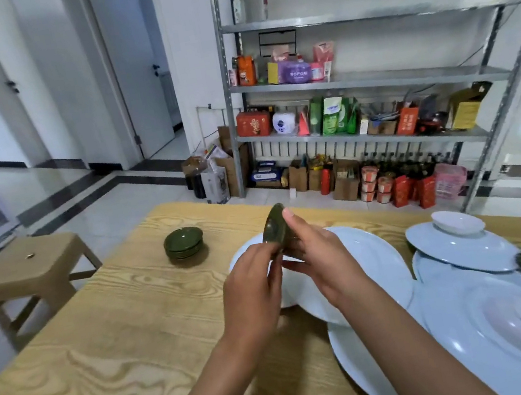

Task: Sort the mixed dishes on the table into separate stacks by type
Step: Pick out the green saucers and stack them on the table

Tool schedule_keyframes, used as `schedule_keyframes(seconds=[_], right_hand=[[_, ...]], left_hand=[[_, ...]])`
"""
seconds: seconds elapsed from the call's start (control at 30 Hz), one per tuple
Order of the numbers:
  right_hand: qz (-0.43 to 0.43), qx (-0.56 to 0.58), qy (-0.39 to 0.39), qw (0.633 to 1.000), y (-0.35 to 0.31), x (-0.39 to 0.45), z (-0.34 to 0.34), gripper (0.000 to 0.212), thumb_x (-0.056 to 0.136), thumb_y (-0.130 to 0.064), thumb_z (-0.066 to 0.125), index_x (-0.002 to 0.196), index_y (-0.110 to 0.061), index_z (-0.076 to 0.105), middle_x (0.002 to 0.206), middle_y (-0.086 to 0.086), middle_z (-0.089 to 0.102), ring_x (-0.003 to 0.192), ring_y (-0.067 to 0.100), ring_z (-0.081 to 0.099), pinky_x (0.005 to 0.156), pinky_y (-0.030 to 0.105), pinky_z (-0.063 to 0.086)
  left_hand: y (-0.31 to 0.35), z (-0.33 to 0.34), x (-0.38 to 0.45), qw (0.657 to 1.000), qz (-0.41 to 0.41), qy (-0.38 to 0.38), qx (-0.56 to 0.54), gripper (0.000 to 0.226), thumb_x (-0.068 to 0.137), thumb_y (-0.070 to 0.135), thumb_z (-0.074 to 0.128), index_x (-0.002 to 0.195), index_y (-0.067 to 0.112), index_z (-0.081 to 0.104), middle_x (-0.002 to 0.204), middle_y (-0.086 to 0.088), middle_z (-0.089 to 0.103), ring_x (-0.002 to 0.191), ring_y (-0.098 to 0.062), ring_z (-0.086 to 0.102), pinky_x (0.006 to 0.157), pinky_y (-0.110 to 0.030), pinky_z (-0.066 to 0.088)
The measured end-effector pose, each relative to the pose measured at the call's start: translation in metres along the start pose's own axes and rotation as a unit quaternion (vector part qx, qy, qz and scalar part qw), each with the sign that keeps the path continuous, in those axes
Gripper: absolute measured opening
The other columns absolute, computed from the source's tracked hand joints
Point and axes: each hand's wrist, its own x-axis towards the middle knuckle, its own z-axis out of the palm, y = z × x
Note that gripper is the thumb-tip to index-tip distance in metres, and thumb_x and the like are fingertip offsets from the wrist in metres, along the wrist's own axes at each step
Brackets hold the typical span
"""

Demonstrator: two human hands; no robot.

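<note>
You hold one green saucer (275,229) on edge, both hands, left (249,282) and right (318,256), grip curled on it, probably headed to the green stack (184,242) centre-left on the bench (101,329).

Dark green saucers (184,243), glossy white plates (367,258), pale wood-grain table (104,346), tan stool (31,260).
</note>
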Motion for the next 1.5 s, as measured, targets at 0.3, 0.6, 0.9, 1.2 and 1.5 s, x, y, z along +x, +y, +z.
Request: schedule_keyframes(seconds=[0.3, 0.6, 0.9, 1.2, 1.5], right_hand=[[-0.073, -0.286, 0.001, 0.955, 0.046, 0.031, 0.070, 0.031, 0.096, -0.041, 0.052, 0.091, -0.014, 0.066, 0.089, -0.004, 0.067, 0.088, 0.015, 0.061, 0.078, 0.030, 0.045], [-0.133, -0.492, -0.127, 0.851, 0.101, 0.033, 0.081, 0.023, 0.092, -0.038, 0.051, 0.109, -0.024, 0.060, 0.106, -0.003, 0.060, 0.102, 0.013, 0.055, 0.087, 0.031, 0.045], [-0.163, -0.512, -0.145, 0.831, 0.098, 0.027, 0.081, 0.028, 0.094, -0.034, 0.051, 0.119, -0.023, 0.058, 0.125, -0.002, 0.054, 0.111, 0.011, 0.053, 0.094, 0.028, 0.043], [-0.240, -0.544, -0.107, 0.797, 0.065, 0.008, 0.054, 0.034, 0.095, -0.029, 0.050, 0.126, -0.016, 0.056, 0.132, 0.000, 0.054, 0.128, 0.014, 0.041, 0.100, 0.029, 0.039], [-0.297, -0.608, 0.002, 0.736, 0.018, -0.027, -0.040, 0.031, 0.094, -0.025, 0.051, 0.121, -0.014, 0.060, 0.128, 0.003, 0.058, 0.122, 0.018, 0.045, 0.103, 0.030, 0.035]], left_hand=[[-0.108, -0.051, 0.023, 0.991, -0.038, 0.014, 0.126, 0.019, 0.087, 0.009, 0.059, 0.102, 0.006, 0.071, 0.096, -0.005, 0.070, 0.084, -0.021, 0.065, 0.071, -0.029, 0.052], [-0.174, -0.038, 0.055, 0.956, -0.103, -0.131, 0.240, 0.029, 0.081, 0.000, 0.061, 0.109, 0.006, 0.068, 0.108, -0.011, 0.066, 0.097, -0.029, 0.061, 0.079, -0.038, 0.052], [-0.185, -0.026, 0.066, 0.923, -0.142, -0.189, 0.305, 0.040, 0.085, 0.002, 0.055, 0.124, 0.007, 0.054, 0.127, -0.012, 0.056, 0.118, -0.029, 0.051, 0.090, -0.038, 0.045], [-0.145, -0.021, 0.053, 0.922, -0.029, -0.203, 0.329, 0.059, 0.088, 0.005, 0.054, 0.144, 0.008, 0.037, 0.151, -0.009, 0.037, 0.142, -0.025, 0.029, 0.112, -0.036, 0.027], [-0.026, 0.023, 0.037, 0.919, 0.117, -0.247, 0.284, 0.066, 0.065, -0.005, 0.077, 0.128, 0.001, 0.057, 0.135, -0.016, 0.055, 0.130, -0.032, 0.048, 0.096, -0.043, 0.047]])
